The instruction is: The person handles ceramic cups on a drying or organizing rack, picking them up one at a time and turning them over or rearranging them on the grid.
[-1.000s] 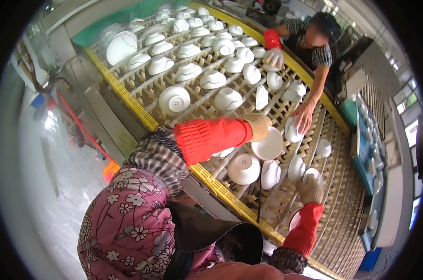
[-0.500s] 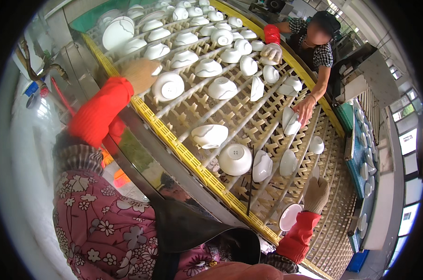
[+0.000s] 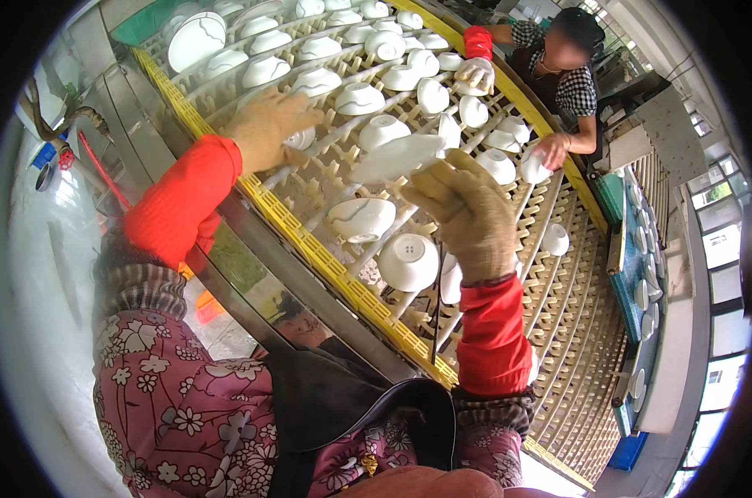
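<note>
Both my hands wear tan gloves with red cuffs. My left hand (image 3: 264, 133) is over the slatted conveyor near its yellow edge. Its fingers and thumb curve around an upturned white bowl (image 3: 302, 139), mostly hidden under the glove. My right hand (image 3: 467, 216) is raised above the middle of the conveyor, closed on the rim of a white dish (image 3: 399, 158) smeared by motion. Below it are an upturned white bowl (image 3: 408, 262) and a bowl lying tilted (image 3: 362, 219). More white bowls (image 3: 384, 131) rest upside down or on their sides farther up.
The conveyor (image 3: 579, 332) has rows of pale pegs and rods, with a yellow guard (image 3: 326, 276) along my side. Across it a co-worker's gloved hand (image 3: 475, 75) and bare hand (image 3: 552, 151) handle bowls. At the right, blue boards (image 3: 628, 307) carry more bowls.
My right hand has swung up and left from the near right, now with a white dish. My left hand has reached right over a bowl. The co-worker's bare hand has moved back with a bowl.
</note>
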`<state>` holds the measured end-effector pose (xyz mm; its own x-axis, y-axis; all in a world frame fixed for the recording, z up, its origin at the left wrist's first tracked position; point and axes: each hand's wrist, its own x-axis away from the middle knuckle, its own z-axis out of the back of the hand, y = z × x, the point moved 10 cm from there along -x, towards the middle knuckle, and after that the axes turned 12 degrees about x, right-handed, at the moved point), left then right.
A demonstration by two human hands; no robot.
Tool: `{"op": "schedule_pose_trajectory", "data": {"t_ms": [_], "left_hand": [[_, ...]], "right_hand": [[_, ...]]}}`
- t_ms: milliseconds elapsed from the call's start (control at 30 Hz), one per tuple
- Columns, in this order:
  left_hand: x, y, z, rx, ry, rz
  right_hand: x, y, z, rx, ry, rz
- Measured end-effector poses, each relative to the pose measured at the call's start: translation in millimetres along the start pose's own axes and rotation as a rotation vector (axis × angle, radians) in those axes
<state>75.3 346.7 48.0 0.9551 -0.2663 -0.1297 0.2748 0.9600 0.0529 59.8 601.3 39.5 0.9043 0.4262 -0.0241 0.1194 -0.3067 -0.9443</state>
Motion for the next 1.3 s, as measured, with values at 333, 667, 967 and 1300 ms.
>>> {"op": "schedule_pose_trajectory", "data": {"t_ms": [333, 667, 967, 1300], "left_hand": [[17, 32, 39, 0.275, 0.226, -0.003], [20, 181, 15, 0.204, 0.240, -0.638], [-21, 90, -20, 0.315, 0.121, -0.121], [-89, 104, -22, 0.617, 0.132, 0.049]], "right_hand": [[145, -28, 111, 1.674, 0.440, 0.298], [197, -18, 121, 1.702, 0.553, -0.078], [214, 11, 101, 1.630, 0.475, -0.027], [118, -88, 74, 1.571, 0.466, 0.922]]}}
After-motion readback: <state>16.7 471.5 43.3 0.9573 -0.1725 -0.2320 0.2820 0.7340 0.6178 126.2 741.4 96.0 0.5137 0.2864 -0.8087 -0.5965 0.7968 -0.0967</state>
